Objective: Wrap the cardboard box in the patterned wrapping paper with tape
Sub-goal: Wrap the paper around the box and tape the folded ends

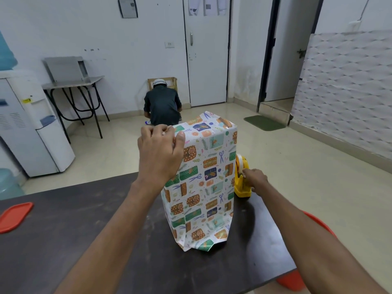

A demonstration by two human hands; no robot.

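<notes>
Two bare hands are busy on a dark worktop (84, 240). From the head camera, a tall box stands upright near the middle of the worktop, covered in patterned wrapping paper (201, 179) with little gifts, scissors and leaves on it. No cardboard shows; the paper hides it all. The paper's bottom edge flares out loose where it meets the worktop.

The left hand (160, 149) is up at the top left corner of the wrapped box. Its fingers curl over the top edge and the thumb presses on the front, so it pinches the paper there.

The right hand (254, 179) reaches to a yellow tape dispenser (241, 183), which sits on the worktop just beside the box, on its right and partly behind it. The fingers are closed at the front of the dispenser, near the roll of tape (239, 161). I cannot tell if they hold a bit of tape.

An orange lid (14, 216) lies flat at the left edge of the worktop, well apart from the box. Farther back, a person (162, 107) crouches on the floor near a white door (206, 49), facing away. A water cooler (29, 128) stands at the left.
</notes>
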